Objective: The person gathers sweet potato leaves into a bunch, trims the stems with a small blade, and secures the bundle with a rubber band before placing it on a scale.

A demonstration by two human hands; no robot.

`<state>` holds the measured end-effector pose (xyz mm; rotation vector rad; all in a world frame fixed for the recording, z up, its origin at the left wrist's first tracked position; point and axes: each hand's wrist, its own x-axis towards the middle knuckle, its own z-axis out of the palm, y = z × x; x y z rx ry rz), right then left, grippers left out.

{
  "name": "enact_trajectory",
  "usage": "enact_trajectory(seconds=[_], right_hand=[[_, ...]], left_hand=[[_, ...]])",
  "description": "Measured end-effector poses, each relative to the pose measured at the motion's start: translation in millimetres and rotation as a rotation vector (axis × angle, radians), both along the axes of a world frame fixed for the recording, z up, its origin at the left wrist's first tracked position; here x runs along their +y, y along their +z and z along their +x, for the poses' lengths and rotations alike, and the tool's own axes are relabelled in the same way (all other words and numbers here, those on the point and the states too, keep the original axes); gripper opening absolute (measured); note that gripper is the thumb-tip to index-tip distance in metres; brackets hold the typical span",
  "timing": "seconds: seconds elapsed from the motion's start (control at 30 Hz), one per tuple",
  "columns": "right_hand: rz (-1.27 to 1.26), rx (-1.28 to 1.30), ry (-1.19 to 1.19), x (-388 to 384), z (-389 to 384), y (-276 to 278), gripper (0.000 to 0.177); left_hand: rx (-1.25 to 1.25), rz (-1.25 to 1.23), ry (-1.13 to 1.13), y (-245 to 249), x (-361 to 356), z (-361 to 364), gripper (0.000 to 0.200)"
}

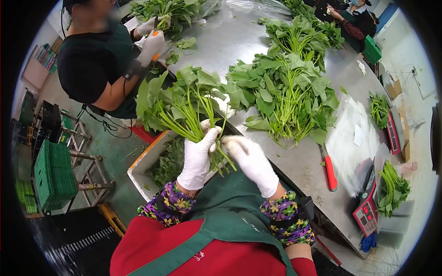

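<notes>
My left hand (200,156), in a white glove, is wrapped round the stems of a bunch of leafy greens (177,108). The leaves point up and away from me, and the cut stem ends hang below the fist. Close beside those stems is my right hand (251,161), also gloved, its fingers curled and slightly blurred at the stems. Whatever its fingertips pinch, if anything, is hidden. A large pile of similar greens (294,99) lies on the metal table (221,41) just beyond my right hand.
Below my left hand stands a white bin (138,175) with loose leaves. To the right lie a red-handled knife (330,172), clear plastic bags (352,142) and a red scale (367,214) beside bundled greens (391,188). A co-worker (99,60) stands at left; another person is at far right.
</notes>
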<state>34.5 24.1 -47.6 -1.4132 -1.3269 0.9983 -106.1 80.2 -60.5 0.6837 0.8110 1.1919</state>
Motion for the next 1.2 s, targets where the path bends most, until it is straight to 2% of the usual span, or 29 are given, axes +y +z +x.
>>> enact_trajectory(seconds=[0.03, 0.13, 0.17, 0.23, 0.4, 0.47, 0.5, 0.53, 0.6, 0.63, 0.73, 0.77, 0.8, 0.87, 0.93, 1.03, 1.2], right_hand=[[-0.086, 0.109, -0.035, 2.4, 2.4, 12.8, 0.036], [-0.078, 0.368, -0.099, 16.6, 0.0, 1.3, 0.031], [-0.075, 0.368, -0.101, 17.7, -1.2, -0.8, 0.031], [-0.118, 0.539, -0.118, 19.6, -4.9, -1.4, 0.019], [0.067, 0.556, -0.125, 7.8, -16.5, -12.1, 0.008], [0.204, 0.538, -0.234, 5.1, -12.0, -8.0, 0.008], [0.139, 0.423, -0.247, 4.5, -7.2, -6.4, 0.01], [0.133, 0.43, -0.249, 5.4, -2.5, -12.1, 0.01], [-0.039, -0.149, -0.003, 10.8, 3.5, -22.4, 0.02], [-0.007, -0.431, -0.069, 4.4, 1.7, -21.5, 0.029], [0.102, -0.575, -0.19, 6.5, -2.2, -11.6, 0.026], [0.088, -0.407, -0.164, 6.8, -3.2, -5.6, 0.024], [0.083, -0.41, -0.171, 7.9, -5.1, -3.4, 0.024], [0.06, -0.138, -0.055, 10.6, -8.7, -0.2, 0.022], [0.066, -0.169, -0.058, 11.9, -9.8, 2.6, 0.022], [-0.151, 0.149, 0.072, 11.7, -10.9, 1.8, 0.021], [-0.165, 0.126, 0.021, 8.4, -12.6, -6.8, 0.016]], left_hand=[[0.013, -0.016, 0.006, 0.7, -2.2, 2.0, 0.028], [0.005, 0.004, -0.099, 3.4, -10.7, 6.6, 0.027], [0.015, -0.007, -0.113, 2.4, -11.6, 7.8, 0.027], [-0.015, -0.043, -0.056, 2.3, -10.8, 10.9, 0.027], [-0.117, -0.138, 0.222, -19.9, 15.6, -3.8, 0.025], [-0.15, -0.079, 0.262, -26.5, 29.3, -18.7, 0.026], [-0.135, -0.047, 0.264, -24.0, 31.0, -22.3, 0.026], [-0.114, -0.023, 0.263, -21.9, 29.2, -25.9, 0.026], [-0.082, -0.004, 0.222, -13.7, 22.6, -28.9, 0.027], [-0.06, 0.026, 0.181, -9.8, 21.8, -28.2, 0.027], [-0.063, 0.037, 0.138, -8.9, 16.7, -24.2, 0.028], [-0.048, 0.043, 0.101, -7.0, 14.2, -22.7, 0.03], [-0.05, 0.039, 0.093, -6.2, 11.4, -19.3, 0.03], [-0.044, 0.031, -0.003, -5.3, 4.7, -12.0, 0.031], [-0.076, -0.013, -0.037, -9.1, 0.1, -8.0, 0.033], [-0.127, 0.002, -0.062, -10.1, -0.3, -8.6, 0.033], [-0.135, -0.059, -0.075, 0.0, -7.3, 0.5, 0.03]])
